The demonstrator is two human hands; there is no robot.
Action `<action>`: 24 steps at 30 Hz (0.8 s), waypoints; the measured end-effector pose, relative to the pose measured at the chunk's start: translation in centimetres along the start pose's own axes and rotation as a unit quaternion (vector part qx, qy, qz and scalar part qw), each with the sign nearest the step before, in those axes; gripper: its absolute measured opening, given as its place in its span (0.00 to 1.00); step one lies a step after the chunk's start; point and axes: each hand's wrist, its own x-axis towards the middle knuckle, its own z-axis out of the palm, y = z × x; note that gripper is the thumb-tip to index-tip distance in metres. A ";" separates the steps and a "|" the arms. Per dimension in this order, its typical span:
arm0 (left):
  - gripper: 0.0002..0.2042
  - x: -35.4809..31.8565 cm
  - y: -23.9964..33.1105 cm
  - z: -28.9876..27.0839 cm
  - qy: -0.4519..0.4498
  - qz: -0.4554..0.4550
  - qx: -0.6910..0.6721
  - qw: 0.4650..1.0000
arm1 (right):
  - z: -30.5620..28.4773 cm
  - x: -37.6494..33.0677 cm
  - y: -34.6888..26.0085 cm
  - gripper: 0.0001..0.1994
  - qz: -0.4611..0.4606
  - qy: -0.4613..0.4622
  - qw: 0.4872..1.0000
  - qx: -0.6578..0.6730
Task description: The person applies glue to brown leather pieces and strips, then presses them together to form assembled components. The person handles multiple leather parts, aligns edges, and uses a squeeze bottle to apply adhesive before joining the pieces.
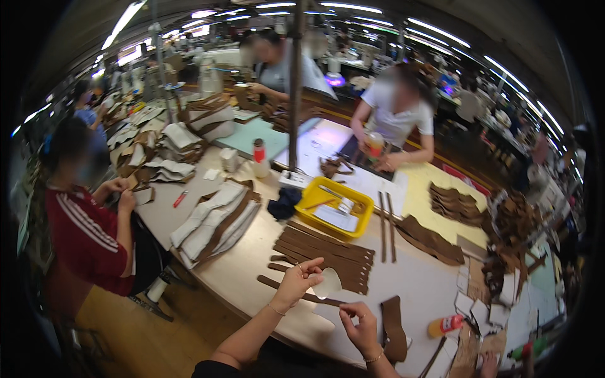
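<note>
My left hand [298, 286] is closed on the edge of a thin white piece with a rounded outline [328, 285], held above the table. Close by on the right, my right hand [361, 329] has its fingers curled into a pinch; whatever may be in them is too small to make out. Its fingertips are by the right end of a narrow brown strip [283, 288] that runs beneath both hands. Just beyond lies a row of brown strips [324, 252], with holes along their right ends. A wider brown piece [393, 321] rests beside my right wrist.
A yellow tray [307, 217] with papers and tools stands beyond the strips, near a metal post [293, 94]. Layered white and brown pieces [217, 220] lie left. A red-topped bottle [444, 326] is at right. Co-workers [397, 107] sit across and at left [94, 233].
</note>
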 end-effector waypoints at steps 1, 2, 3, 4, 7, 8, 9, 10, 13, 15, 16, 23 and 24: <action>0.20 -0.5 -0.5 1.4 -0.008 -0.005 0.031 0.999 | -0.9 0.0 -0.4 0.06 0.007 0.020 1.000 0.008; 0.18 -0.9 -0.9 3.1 -0.023 -0.011 0.062 0.998 | -1.9 0.0 -0.6 0.06 0.005 0.033 0.999 0.001; 0.15 -1.4 -1.1 4.9 -0.030 0.010 0.131 0.991 | -2.8 0.0 -0.6 0.05 0.005 0.049 0.999 -0.008; 0.13 -2.1 -1.0 6.9 -0.042 0.035 0.198 0.979 | -3.6 -0.2 -0.3 0.05 0.013 0.075 0.997 -0.013; 0.09 -3.5 -1.9 12.6 -0.077 0.137 0.299 0.941 | -5.8 -1.6 1.8 0.05 0.047 0.143 0.988 -0.019; 0.09 -3.7 -2.9 13.5 -0.085 0.173 0.332 0.923 | -6.7 -2.2 1.9 0.05 0.065 0.156 0.985 -0.022; 0.10 -3.9 -3.6 14.3 -0.087 0.211 0.367 0.902 | -7.4 -2.7 2.0 0.05 0.079 0.166 0.983 -0.019; 0.12 -3.9 -3.9 15.3 -0.110 0.248 0.389 0.881 | -8.1 -3.5 2.7 0.06 0.101 0.178 0.979 -0.010; 0.14 -3.9 -5.6 17.9 -0.158 0.290 0.424 0.843 | -10.4 -4.9 2.8 0.06 0.122 0.210 0.970 -0.033; 0.17 -3.8 -6.5 19.3 -0.183 0.312 0.443 0.820 | -11.7 -5.8 2.9 0.06 0.142 0.228 0.963 -0.026; 0.18 -3.8 -6.5 20.1 -0.185 0.336 0.454 0.804 | -12.2 -6.2 2.9 0.06 0.150 0.235 0.960 -0.022; 0.20 -4.3 -6.7 20.6 -0.168 0.381 0.482 0.771 | -12.1 -6.8 3.0 0.06 0.159 0.239 0.958 -0.016; 0.19 -4.4 -6.7 20.3 -0.166 0.379 0.483 0.771 | -11.9 -6.7 3.1 0.06 0.160 0.235 0.959 -0.020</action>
